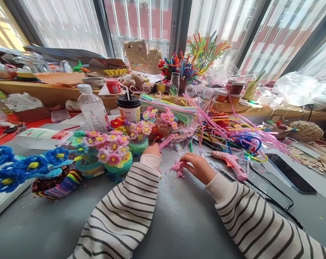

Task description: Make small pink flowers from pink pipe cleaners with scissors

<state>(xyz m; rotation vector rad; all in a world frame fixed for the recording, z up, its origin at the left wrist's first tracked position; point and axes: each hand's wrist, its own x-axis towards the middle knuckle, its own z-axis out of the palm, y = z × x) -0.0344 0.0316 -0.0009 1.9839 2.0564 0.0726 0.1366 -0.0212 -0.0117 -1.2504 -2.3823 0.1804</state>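
Observation:
My left hand is closed at the near end of a pink pipe cleaner that points away to the right. Its fingertips are partly hidden behind the hand. My right hand hovers with curved, parted fingers, the tips at the edge of a small heap of pink fuzzy clippings. Whether it touches the heap I cannot tell. Left of my left hand stand pots of pipe-cleaner flowers, among them pink flowers in a turquoise-and-yellow pot and blue flowers.
Beyond my right hand lie a pink hot glue gun, scissors and a dark phone. Loose pipe cleaners spread behind. A plastic bottle and a lidded cup stand at the back left. Glitter dots the grey table.

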